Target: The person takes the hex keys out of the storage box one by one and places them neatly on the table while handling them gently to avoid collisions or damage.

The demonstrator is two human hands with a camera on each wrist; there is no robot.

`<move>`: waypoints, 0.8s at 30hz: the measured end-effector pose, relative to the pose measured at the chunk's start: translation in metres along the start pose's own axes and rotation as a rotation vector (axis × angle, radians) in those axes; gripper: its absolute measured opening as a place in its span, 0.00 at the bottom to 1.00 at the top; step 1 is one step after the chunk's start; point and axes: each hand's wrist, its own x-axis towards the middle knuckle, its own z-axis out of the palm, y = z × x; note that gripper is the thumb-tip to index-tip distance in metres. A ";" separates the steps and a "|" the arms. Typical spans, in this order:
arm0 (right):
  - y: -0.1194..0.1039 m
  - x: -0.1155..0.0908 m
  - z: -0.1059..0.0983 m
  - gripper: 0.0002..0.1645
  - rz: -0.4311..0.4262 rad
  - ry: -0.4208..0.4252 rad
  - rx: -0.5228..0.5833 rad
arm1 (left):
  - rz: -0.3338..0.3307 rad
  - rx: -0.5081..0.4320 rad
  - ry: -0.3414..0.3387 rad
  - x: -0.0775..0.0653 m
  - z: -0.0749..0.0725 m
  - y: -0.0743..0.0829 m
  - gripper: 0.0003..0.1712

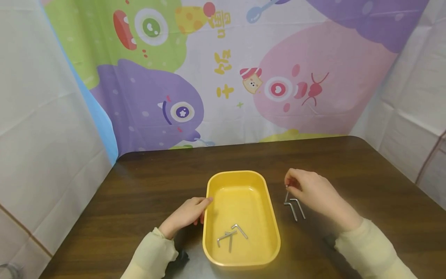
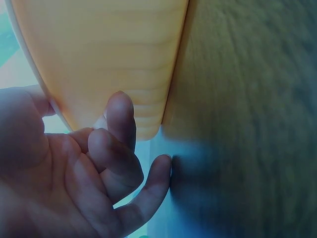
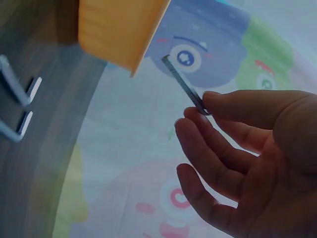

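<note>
A yellow plastic bin stands upright on the table. My left hand holds its left side, thumb over the rim and fingers along the outer wall. Inside, toward the near end, lie several L-shaped hex keys, two of them crossing. To the right of the bin, my right hand pinches one hex key by an end between thumb and fingertips. Just below that hand, two more hex keys lie side by side on the wood.
The dark wooden table reaches back to a hanging cloth printed with cartoon monsters. Pale cloth walls close in the left and right sides. Near the left sleeve, a small dark object rests on the table.
</note>
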 end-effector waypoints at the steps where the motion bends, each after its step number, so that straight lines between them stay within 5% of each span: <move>1: 0.003 0.000 0.000 0.10 0.006 -0.010 -0.003 | -0.001 0.001 0.000 0.000 0.000 0.000 0.26; 24: 0.056 0.004 0.012 0.06 0.139 -0.260 -0.005 | -0.001 -0.003 -0.003 0.000 -0.001 0.000 0.27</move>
